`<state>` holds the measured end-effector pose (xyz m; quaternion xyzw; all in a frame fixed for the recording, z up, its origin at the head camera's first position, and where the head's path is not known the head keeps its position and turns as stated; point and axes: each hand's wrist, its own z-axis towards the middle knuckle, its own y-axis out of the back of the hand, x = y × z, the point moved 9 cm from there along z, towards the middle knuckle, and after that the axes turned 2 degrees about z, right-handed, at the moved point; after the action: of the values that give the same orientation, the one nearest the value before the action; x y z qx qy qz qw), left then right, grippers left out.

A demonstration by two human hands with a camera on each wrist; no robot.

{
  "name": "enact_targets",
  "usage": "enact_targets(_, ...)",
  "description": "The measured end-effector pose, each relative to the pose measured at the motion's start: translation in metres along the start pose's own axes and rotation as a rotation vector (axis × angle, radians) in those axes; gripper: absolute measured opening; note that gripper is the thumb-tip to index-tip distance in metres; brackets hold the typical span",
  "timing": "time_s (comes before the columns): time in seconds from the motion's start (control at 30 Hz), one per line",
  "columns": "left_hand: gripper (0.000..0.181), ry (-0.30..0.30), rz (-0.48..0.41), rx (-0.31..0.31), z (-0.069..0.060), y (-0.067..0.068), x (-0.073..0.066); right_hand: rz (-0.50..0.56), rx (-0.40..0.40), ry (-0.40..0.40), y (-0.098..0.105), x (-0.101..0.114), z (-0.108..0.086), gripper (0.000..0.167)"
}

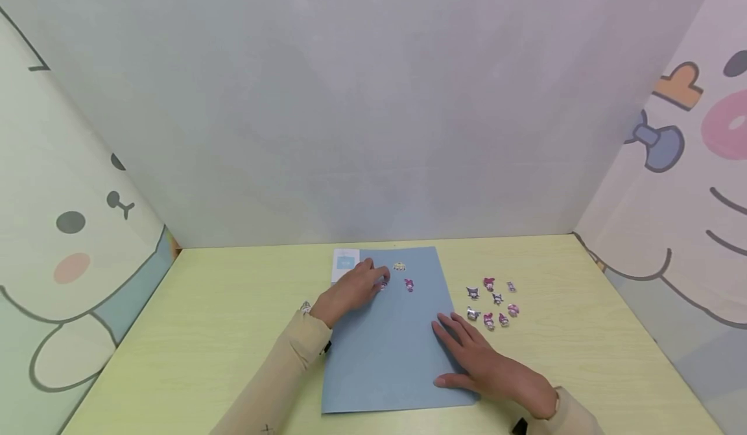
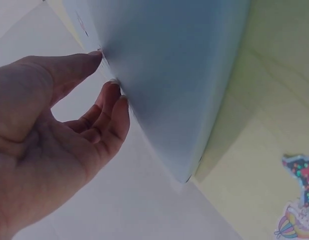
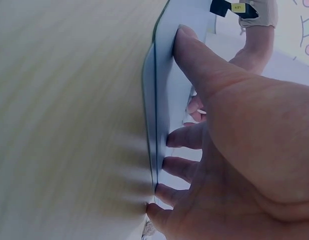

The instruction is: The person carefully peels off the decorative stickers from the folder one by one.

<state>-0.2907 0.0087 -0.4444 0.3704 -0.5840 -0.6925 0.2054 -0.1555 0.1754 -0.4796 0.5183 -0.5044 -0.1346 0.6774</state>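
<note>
A blue paper folder (image 1: 391, 351) lies on the table, small cartoon stickers on its upper part. One is a yellowish sticker (image 1: 399, 266); below it sits a pink sticker (image 1: 409, 285). At the upper left, my left hand (image 1: 353, 287) touches the folder around another small sticker (image 1: 383, 286), which the fingers partly cover. In the left wrist view, the thumb (image 2: 87, 62) and bent fingers (image 2: 114, 112) meet the folder's surface with a gap between them. My right hand (image 1: 484, 365) rests spread along the folder's right edge, its fingertips (image 3: 174, 137) on the cover.
Several loose cartoon stickers (image 1: 489, 321) lie on the yellow wooden table (image 1: 583, 331) right of the folder. A white label (image 1: 345, 263) is at the folder's top left corner. Another sticker (image 1: 305, 306) lies beside the left wrist. Behind stands a pale backdrop (image 1: 373, 130).
</note>
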Motion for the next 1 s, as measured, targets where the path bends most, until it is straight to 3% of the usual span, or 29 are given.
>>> enact_targets(0.3,0.01,-0.053,0.014,-0.037,0.002,0.002,-0.003,-0.005,-0.004,0.003,-0.001,0.0,0.0,0.09)
enact_targets(0.5,0.004,-0.061,-0.024,-0.044,0.002,0.002,-0.004,-0.001,0.004,-0.003,0.0,0.0,0.001,0.09)
enact_targets(0.73,0.006,-0.076,-0.044,-0.062,0.003,0.005,-0.007,0.007,0.015,-0.01,-0.001,-0.001,0.001,0.091)
enact_targets(1.0,0.01,-0.097,-0.004,-0.066,0.003,0.005,-0.01,0.014,0.016,-0.01,-0.001,-0.002,0.0,0.091)
